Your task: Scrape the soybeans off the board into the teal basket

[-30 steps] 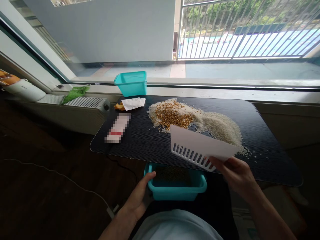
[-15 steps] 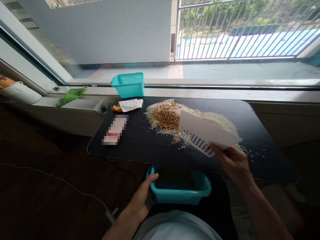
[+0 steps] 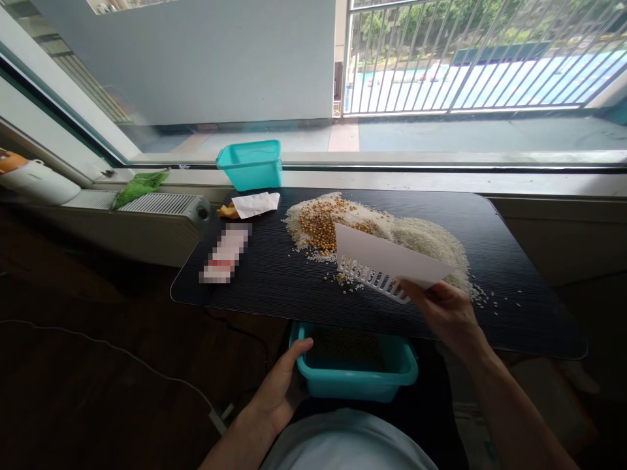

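Observation:
My right hand grips a white slotted scraper by its right end, holding it tilted over the near side of the grain. Behind the scraper, white rice is heaped on the black table, with yellow soybeans mixed into its left part. A few loose grains lie by the scraper's slotted edge. Below the table edge, my left hand is closed on the left rim of a teal plastic bin, thumb over the rim. Dark, small-grained contents cover the bin's bottom; their kind is unclear.
A second teal bin stands at the table's back left. In front of it lies a white paper over something yellow-brown. A blurred-out pink item rests on the left of the black table. A green cloth lies on the radiator.
My right hand has moved the scraper left and slightly toward me, off part of the soybeans. The left hand and its bin have stayed nearly still.

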The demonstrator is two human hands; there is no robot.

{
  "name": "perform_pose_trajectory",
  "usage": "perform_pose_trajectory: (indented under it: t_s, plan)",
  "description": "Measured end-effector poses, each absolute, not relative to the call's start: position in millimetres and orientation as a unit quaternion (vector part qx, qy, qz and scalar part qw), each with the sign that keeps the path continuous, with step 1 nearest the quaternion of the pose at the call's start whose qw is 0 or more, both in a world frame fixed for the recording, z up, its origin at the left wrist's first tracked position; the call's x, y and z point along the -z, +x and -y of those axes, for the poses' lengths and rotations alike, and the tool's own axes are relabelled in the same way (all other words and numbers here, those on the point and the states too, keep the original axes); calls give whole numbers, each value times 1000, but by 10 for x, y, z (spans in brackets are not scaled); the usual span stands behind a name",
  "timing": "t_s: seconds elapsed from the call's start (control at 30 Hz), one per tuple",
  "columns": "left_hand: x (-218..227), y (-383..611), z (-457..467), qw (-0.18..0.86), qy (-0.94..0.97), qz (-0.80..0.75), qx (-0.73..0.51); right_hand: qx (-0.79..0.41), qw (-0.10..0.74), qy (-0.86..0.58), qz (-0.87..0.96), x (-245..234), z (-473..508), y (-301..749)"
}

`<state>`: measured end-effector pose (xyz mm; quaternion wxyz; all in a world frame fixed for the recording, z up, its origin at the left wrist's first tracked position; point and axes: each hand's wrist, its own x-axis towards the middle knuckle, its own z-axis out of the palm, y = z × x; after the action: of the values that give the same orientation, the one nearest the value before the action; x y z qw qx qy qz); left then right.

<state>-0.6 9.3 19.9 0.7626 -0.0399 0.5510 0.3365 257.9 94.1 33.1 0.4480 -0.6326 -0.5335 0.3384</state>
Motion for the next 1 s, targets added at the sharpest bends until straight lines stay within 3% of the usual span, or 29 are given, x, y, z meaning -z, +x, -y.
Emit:
perform_pose_trajectory:
  t_s: [0.43,0.83,1.0]
  plan:
    - [-102,-133,-71,762,-22,-558,-329,-363,444,-590,568,-377,-893,2420]
    - [-191,-269,-74,759,-8,-563,-326,-472,294,-473,684,-544,-1078,2319]
    - [-205,-307,-90,761,3,-565,-318,-455,364,-541,607,-569,-978,2617]
